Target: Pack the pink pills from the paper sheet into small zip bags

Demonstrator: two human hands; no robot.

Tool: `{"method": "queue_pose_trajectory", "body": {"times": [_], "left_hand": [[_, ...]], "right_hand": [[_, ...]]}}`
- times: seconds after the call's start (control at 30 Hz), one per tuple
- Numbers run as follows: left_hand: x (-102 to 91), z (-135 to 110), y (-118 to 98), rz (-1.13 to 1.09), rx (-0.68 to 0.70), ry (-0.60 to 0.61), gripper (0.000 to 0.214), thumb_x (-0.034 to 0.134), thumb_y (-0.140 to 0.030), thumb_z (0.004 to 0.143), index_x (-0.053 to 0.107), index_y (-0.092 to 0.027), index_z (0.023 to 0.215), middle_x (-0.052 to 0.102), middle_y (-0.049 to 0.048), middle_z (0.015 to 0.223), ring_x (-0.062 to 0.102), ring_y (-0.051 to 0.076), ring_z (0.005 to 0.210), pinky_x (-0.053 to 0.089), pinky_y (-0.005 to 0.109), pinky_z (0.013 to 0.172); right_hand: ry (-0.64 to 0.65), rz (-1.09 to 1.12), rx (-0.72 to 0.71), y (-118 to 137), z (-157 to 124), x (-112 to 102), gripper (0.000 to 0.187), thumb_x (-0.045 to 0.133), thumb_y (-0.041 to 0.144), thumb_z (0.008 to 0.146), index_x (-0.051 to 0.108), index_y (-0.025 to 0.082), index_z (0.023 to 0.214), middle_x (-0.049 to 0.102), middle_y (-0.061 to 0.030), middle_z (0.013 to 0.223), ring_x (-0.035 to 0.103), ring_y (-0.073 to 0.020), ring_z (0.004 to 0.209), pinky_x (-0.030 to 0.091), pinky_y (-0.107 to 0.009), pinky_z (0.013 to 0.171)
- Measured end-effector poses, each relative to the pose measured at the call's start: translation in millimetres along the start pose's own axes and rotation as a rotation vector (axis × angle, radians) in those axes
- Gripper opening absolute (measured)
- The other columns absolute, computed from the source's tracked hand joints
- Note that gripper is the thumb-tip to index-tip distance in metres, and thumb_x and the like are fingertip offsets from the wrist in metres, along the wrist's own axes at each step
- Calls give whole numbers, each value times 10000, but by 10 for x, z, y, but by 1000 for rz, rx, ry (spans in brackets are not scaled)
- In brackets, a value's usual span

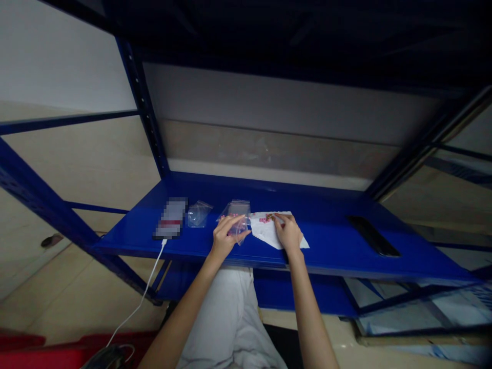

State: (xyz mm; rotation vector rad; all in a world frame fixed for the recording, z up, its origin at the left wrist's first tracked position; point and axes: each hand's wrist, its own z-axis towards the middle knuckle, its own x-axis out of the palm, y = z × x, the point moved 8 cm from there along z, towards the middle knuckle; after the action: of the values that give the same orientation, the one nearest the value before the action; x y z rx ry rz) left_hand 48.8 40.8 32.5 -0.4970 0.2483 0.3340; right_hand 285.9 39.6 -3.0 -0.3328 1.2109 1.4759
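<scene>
On a blue metal shelf (330, 246), my left hand (226, 237) grips a small clear plastic bag (237, 218) with pinkish bits inside, fingers curled round its edge. My right hand (287, 231) rests on a white sheet of paper (269, 230), its fingertips pinched at a scatter of small pink pieces (265, 219) lying on the sheet. What the fingertips hold is too small to make out. The two hands are a short span apart.
A phone (171, 219) with a white cable (148, 287) lies at the shelf's left, a second small clear bag (198, 213) beside it. A dark flat bar (372, 236) lies on the right. Blue uprights (142, 102) frame the shelf; a lower shelf sits beneath.
</scene>
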Motion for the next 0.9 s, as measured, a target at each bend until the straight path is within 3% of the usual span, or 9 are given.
{"method": "queue_pose_trajectory", "body": {"times": [0.13, 0.4, 0.7, 0.9], "left_hand": [[-15, -25, -24, 13, 18, 0, 383, 672, -343, 699, 603, -177, 1037, 682, 68, 931, 627, 186, 858, 480, 331, 817], [-56, -30, -87, -58, 46, -13, 405, 694, -291, 683, 574, -176, 1052, 678, 60, 920, 634, 178, 838, 508, 310, 751], [-43, -27, -152, -60, 125, -19, 397, 716, -264, 661, 578, -185, 1025, 678, 47, 893, 626, 171, 830, 484, 317, 778], [-26, -3, -120, -72, 84, -14, 366, 718, -272, 658, 593, -185, 990, 679, 46, 875, 624, 171, 822, 465, 311, 792]], "right_hand": [[-4, -23, -16, 27, -4, 10, 263, 476, 305, 808, 684, 219, 946, 587, -79, 994, 585, -173, 752, 409, -256, 621], [-65, 19, 109, -94, -24, -14, 263, 535, 390, 757, 685, 182, 815, 590, -74, 943, 543, -128, 594, 370, -244, 551], [-111, 267, -33, -54, -46, -63, 252, 585, 373, 726, 689, 150, 781, 609, -92, 906, 550, -125, 566, 459, -270, 592], [-117, 450, -161, 112, -54, -124, 206, 595, 358, 742, 682, 174, 775, 604, -80, 885, 556, -139, 617, 490, -287, 587]]}}
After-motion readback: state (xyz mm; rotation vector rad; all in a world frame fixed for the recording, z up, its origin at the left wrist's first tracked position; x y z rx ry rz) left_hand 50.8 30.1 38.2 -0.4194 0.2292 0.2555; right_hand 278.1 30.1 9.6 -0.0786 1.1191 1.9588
